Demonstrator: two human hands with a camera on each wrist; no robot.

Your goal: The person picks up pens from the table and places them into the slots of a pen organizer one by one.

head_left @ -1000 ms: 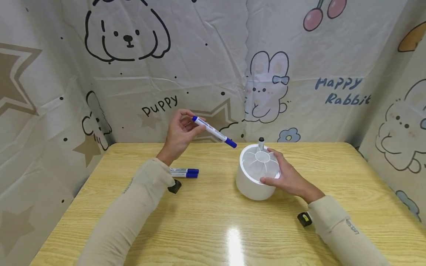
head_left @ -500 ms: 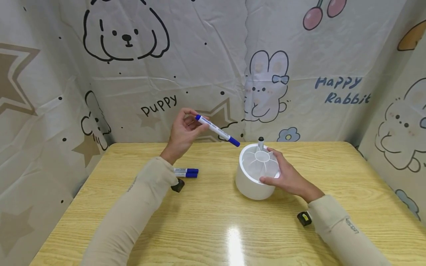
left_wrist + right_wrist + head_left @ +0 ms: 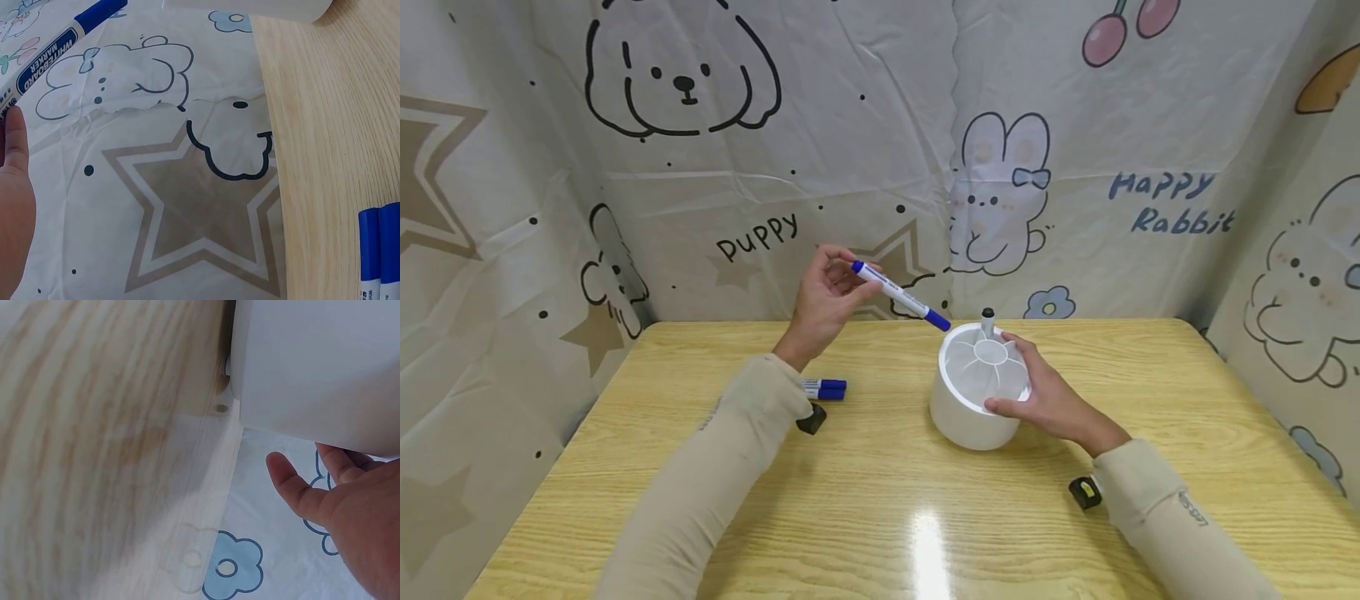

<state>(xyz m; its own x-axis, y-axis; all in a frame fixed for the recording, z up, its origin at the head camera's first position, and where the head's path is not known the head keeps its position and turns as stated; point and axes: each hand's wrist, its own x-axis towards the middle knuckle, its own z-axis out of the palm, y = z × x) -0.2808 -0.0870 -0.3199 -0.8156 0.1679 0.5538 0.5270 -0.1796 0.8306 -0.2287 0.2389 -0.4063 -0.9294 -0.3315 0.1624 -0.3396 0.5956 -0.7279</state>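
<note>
A blue-capped whiteboard marker (image 3: 902,296) is pinched in my left hand (image 3: 827,296), slanting down to the right. Its cap end sits close to the rim of a round white pen holder (image 3: 973,425); whether they touch I cannot tell. That holder has several compartments around a central ring. One black-tipped marker (image 3: 988,323) stands upright in a back compartment. My right hand (image 3: 1052,396) grips the holder from the right, its thumb over the near rim. In the right wrist view, fingers reach the holder's white wall (image 3: 312,369).
Two more blue-capped markers (image 3: 826,389) lie on the wooden table (image 3: 865,492) below my left wrist, partly hidden by the sleeve. Small black devices (image 3: 1085,492) are at both wrists. A printed cloth (image 3: 865,125) hangs behind the table's far edge.
My left hand has moved slightly right, bringing the marker's cap end nearer the pen holder's rim. The right hand and the holder have stayed nearly still.
</note>
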